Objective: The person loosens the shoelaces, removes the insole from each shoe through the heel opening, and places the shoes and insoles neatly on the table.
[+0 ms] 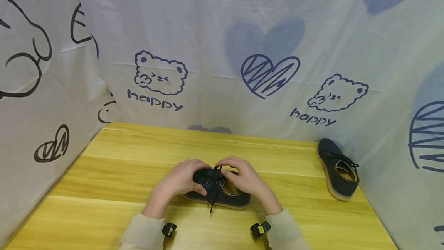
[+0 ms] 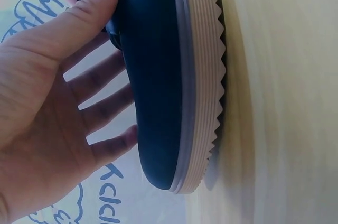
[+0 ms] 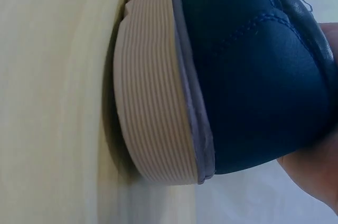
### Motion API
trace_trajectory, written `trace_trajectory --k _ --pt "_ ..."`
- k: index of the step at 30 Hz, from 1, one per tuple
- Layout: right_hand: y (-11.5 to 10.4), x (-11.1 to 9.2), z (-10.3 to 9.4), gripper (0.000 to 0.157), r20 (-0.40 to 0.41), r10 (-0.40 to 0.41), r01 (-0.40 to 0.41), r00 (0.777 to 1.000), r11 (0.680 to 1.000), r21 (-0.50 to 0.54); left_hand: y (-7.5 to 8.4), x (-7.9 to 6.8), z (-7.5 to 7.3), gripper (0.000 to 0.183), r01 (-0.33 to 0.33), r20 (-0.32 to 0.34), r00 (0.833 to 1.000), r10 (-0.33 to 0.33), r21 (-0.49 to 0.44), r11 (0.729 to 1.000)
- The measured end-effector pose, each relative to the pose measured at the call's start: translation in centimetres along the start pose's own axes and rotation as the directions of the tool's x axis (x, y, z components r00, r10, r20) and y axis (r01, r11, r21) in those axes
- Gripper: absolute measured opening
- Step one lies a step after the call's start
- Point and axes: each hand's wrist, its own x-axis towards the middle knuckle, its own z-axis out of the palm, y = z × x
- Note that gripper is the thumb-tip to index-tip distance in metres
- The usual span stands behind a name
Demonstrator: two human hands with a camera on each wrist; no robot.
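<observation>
A dark navy shoe (image 1: 239, 201) with a tan ridged sole stands on the wooden table, toe to the left. My left hand (image 1: 180, 178) grips its front part, thumb on the near side by the eyelets and fingers over the far side. In the left wrist view the thumb lies near the laces, and fingers touch the upper (image 2: 153, 92). Over the shoe's opening, my right hand (image 1: 247, 176) pinches the black shoelace (image 1: 213, 193) between thumb and index finger. One lace end hangs down the near side. The right wrist view shows the heel (image 3: 253, 102), with the hand mostly hidden behind it.
A second navy shoe (image 1: 341, 176), laces tied, stands at the table's right edge by the curtain. White printed cloth (image 1: 215, 99) encloses the back and sides of the wooden table (image 1: 114, 188).
</observation>
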Motion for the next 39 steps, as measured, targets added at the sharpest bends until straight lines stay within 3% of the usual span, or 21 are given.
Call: trace_trajectory --k 15,22,28,39 --pt "0.0 -0.1 0.0 0.017 -0.020 0.019 -0.020 1.000 0.999 -0.030 0.1 0.1 0.2 0.071 0.003 0.000 1.000 -0.003 -0.005 1.000" --pt "-1.0 0.2 0.1 0.020 -0.051 -0.056 0.049 0.997 0.990 -0.129 0.0 0.0 0.1 0.071 0.003 0.002 1.000 -0.003 0.003 1.000" --pt "-2.0 0.4 0.2 0.023 0.000 -0.080 0.078 0.997 0.974 -0.211 -0.1 0.0 0.1 0.072 0.004 -0.006 1.000 -0.004 0.002 1.000" --pt "-2.4 0.3 0.5 0.023 0.060 -0.088 0.100 0.994 0.968 -0.232 0.1 -0.1 0.0 0.074 0.017 0.005 1.000 -0.017 0.013 1.000"
